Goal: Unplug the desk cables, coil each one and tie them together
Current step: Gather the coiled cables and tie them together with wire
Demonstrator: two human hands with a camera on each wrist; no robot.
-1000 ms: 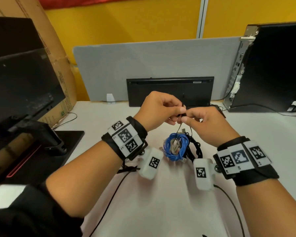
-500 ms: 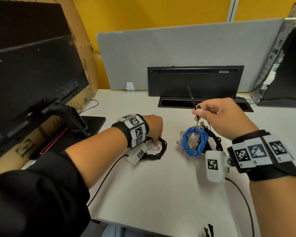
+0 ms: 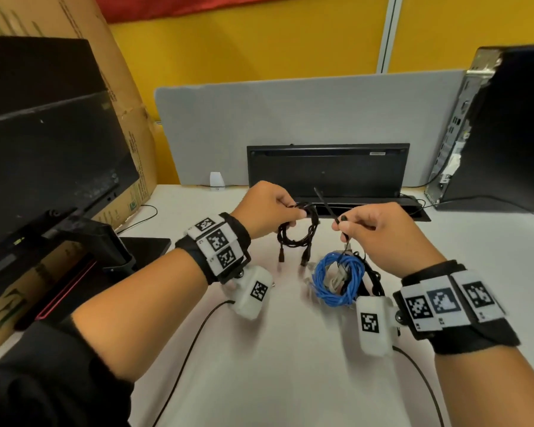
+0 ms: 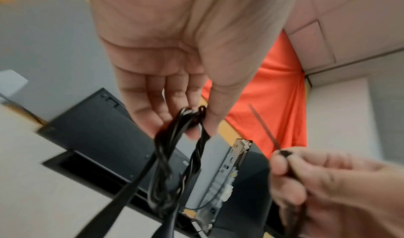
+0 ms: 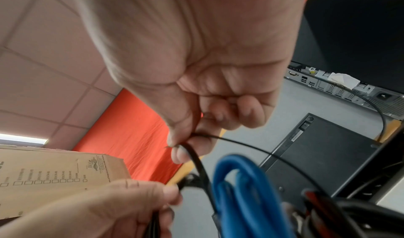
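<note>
My left hand (image 3: 290,209) holds a small coil of thin black cable (image 3: 299,232) above the desk, pinched at its top between thumb and fingers (image 4: 192,119); its two plugs dangle below. My right hand (image 3: 344,221) pinches a black cable tie (image 3: 324,203) whose tail sticks up and to the left; the strap (image 5: 194,157) runs down from thumb and forefinger. Under the right hand a blue cable coil (image 3: 336,280) hangs on the tie together with a black cable bundle (image 3: 372,282) and a grey one. The two hands are close, a few centimetres apart.
A black cable box (image 3: 327,171) stands at the desk's back before a grey divider (image 3: 290,118). A monitor (image 3: 43,143) and its stand are at left, a computer tower (image 3: 506,131) at right, a cardboard box (image 3: 105,72) behind the monitor. Wrist-camera leads trail over the white desk (image 3: 290,365).
My left hand left the right one, went down to the desk for the black coil, and has now lifted it up beside the right hand. The right hand kept hold of the tie.
</note>
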